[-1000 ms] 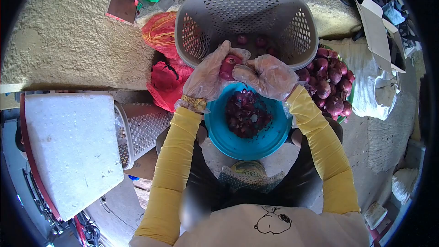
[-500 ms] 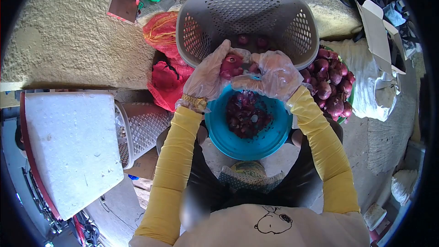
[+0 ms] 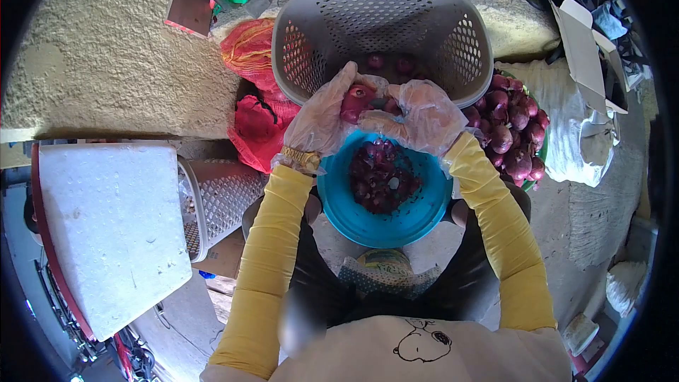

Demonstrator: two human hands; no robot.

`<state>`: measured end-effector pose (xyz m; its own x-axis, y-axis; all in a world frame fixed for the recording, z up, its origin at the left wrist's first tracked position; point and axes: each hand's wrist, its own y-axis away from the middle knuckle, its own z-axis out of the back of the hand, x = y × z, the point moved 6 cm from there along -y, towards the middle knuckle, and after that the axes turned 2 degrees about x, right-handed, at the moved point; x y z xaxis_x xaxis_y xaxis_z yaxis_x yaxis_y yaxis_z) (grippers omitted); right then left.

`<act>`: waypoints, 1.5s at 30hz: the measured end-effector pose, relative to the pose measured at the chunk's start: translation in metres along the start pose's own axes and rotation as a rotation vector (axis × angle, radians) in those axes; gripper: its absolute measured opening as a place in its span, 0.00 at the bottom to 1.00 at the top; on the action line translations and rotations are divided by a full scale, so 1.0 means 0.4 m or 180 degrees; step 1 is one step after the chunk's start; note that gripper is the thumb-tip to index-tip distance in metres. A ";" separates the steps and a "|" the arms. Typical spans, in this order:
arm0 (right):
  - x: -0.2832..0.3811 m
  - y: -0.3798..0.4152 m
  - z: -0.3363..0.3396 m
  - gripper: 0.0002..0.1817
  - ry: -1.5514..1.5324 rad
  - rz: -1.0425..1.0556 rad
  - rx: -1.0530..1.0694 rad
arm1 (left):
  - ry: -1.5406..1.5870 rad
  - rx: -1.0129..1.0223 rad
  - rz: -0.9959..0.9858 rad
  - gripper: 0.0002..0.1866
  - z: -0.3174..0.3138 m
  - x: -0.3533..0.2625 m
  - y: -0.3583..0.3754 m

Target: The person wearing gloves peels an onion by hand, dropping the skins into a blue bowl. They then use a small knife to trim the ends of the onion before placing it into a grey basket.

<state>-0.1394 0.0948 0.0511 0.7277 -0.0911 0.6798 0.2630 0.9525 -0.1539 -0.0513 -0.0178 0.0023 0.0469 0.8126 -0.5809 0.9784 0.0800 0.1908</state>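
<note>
My left hand (image 3: 322,112), in a clear plastic glove with a gold watch at the wrist, is closed on a red onion (image 3: 356,102). Close on its right, my gloved right hand (image 3: 426,114) has its fingers curled at the onion's right side; whatever lies between them is too small to make out. Both hands are above the far rim of a blue basin (image 3: 339,215), which holds dark red onion skins (image 3: 380,185). Behind the hands stands a grey perforated basket (image 3: 375,14) with a few red onions (image 3: 404,65) at its bottom.
Many red onions (image 3: 518,134) are heaped at the right beside a white sack (image 3: 566,120). Red net bags (image 3: 258,124) lie left of the basket. A white board (image 3: 109,226) and another perforated basket (image 3: 226,194) are at the left. An open carton (image 3: 583,56) sits back right.
The fingers of my right hand have shifted slightly against the onion. My left hand and the onion have hardly moved.
</note>
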 end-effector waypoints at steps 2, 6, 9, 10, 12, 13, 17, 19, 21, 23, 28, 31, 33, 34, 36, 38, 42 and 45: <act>-0.002 -0.001 -0.003 0.34 0.0021 0.0006 -0.0001 | 0.0058 0.0005 0.0005 0.25 0.000 0.002 -0.001; -0.024 0.000 -0.027 0.35 -0.0052 0.0105 -0.0073 | -0.0037 -0.0017 0.0044 0.25 -0.002 0.000 0.002; -0.009 0.002 -0.013 0.34 0.0127 0.0145 -0.0100 | -0.0050 -0.0050 -0.0030 0.26 0.009 0.000 -0.002; -0.007 0.002 -0.010 0.34 0.0115 0.0041 -0.0023 | -0.0050 -0.0051 -0.0032 0.26 0.009 -0.001 -0.002; -0.007 0.000 -0.009 0.34 0.0035 0.0017 -0.0057 | 0.0005 -0.0035 0.0077 0.26 0.005 0.000 -0.001; -0.008 0.000 -0.008 0.34 -0.0042 -0.0013 -0.0092 | 0.0005 -0.0035 0.0079 0.26 0.003 0.000 0.000; -0.007 0.001 -0.007 0.34 -0.0213 0.0050 -0.0118 | -0.0022 -0.0098 0.0016 0.25 0.003 -0.003 0.002; 0.000 0.000 -0.003 0.33 -0.0364 0.0088 -0.0115 | -0.0011 -0.0107 -0.0011 0.25 0.009 -0.003 0.000; 0.002 -0.001 -0.002 0.33 -0.0337 0.0053 -0.0072 | -0.0086 -0.0125 -0.0012 0.24 0.016 -0.002 -0.003; -0.003 -0.001 -0.009 0.32 -0.0312 0.0017 -0.0031 | -0.0223 -0.0225 -0.0040 0.24 0.020 -0.003 -0.001; -0.004 0.000 -0.009 0.25 -0.0392 0.0033 -0.0144 | -0.0220 -0.0195 0.0079 0.24 0.026 0.000 -0.001; -0.010 -0.003 -0.020 0.26 -0.0830 -0.0325 0.0197 | -0.0140 -0.0186 0.0013 0.23 0.019 -0.001 -0.001; -0.025 -0.001 -0.031 0.26 -0.0753 -0.0381 0.0277 | -0.0125 -0.0148 -0.0066 0.23 0.015 -0.006 0.000; -0.035 0.001 -0.039 0.26 -0.0673 -0.0439 0.0353 | -0.0125 -0.0146 -0.0067 0.23 0.016 -0.005 0.000; -0.038 0.003 -0.040 0.25 -0.0499 -0.0274 0.0200 | -0.0113 -0.0188 -0.0067 0.23 0.020 -0.004 0.000; -0.047 0.009 -0.047 0.24 -0.0327 -0.0113 0.0048 | -0.0102 -0.0251 -0.0055 0.23 0.022 -0.003 0.001; -0.033 0.020 -0.049 0.24 0.0414 0.0375 -0.0320 | -0.0416 -0.0409 -0.0129 0.23 0.045 -0.008 -0.003; -0.038 0.011 -0.052 0.24 0.0736 0.0233 -0.0108 | -0.0869 -0.0433 -0.0226 0.23 0.051 -0.014 -0.001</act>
<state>-0.1360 0.0943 0.0252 0.8702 -0.0901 0.4845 0.2226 0.9490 -0.2232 -0.0479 -0.0342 -0.0105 0.0498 0.6187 -0.7840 0.9460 0.2225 0.2357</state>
